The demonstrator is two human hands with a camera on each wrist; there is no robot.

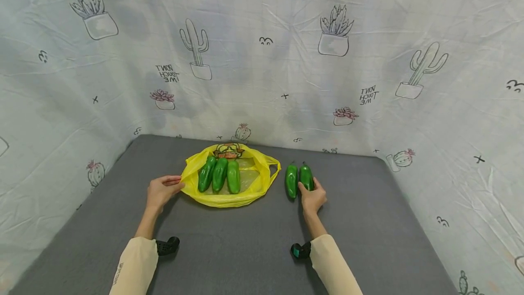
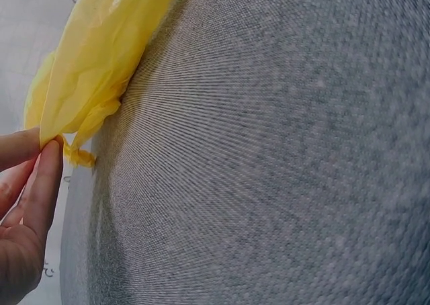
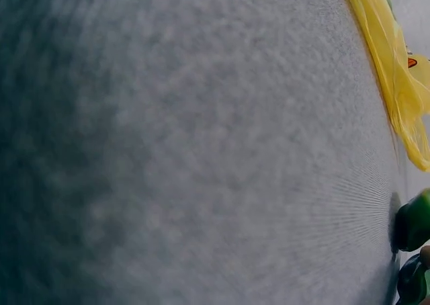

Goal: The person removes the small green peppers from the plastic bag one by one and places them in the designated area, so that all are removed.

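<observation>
A yellow plastic bag (image 1: pixel 223 201) lies with its mouth spread wide, three green peppers (image 1: pixel 219 175) side by side in its left half. My left hand (image 1: pixel 161 191) pinches the bag's left edge between thumb and fingers; the left wrist view shows the yellow film (image 2: pixel 107 50) caught at the fingertips. To the right of the bag, my right hand (image 1: pixel 314 198) grips a green pepper (image 1: pixel 305 175) by its near end, thumb on the left and fingers on the right. Just left of that one lies another green pepper (image 1: pixel 291 181). Only a sliver of the right hand shows in the right wrist view.
The bag's handle loop (image 1: pixel 275 167) sticks out toward the loose peppers. Everything sits on a dark grey cloth-covered table (image 1: pixel 237 254). Behind and at both sides hangs a pale curtain (image 1: pixel 254 72) printed with cacti, meeting the table's back edge.
</observation>
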